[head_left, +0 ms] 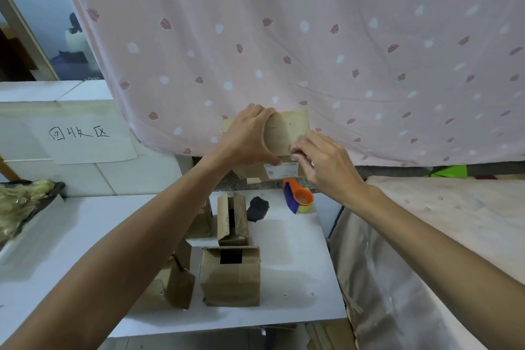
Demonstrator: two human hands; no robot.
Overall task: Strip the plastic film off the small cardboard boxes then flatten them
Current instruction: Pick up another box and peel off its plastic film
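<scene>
Both forearms (142, 236) reach up over the table (298, 278) with a few open boxes (230, 275) on it, left hand (250, 136) wrapped round a cardboard box (287, 131) held up by the curtain (341, 37), right hand (321, 162) fingers (297, 149) pinching at its lower right edge, film or cardboard I can't tell.

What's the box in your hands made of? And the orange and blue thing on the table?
The held box looks like brown cardboard: dull, matte, creased at a fold. The tape dispenser seems to be hard plastic, smooth and slightly glossy in orange and blue; the yellowish roll in it is probably sticky tape.
</scene>
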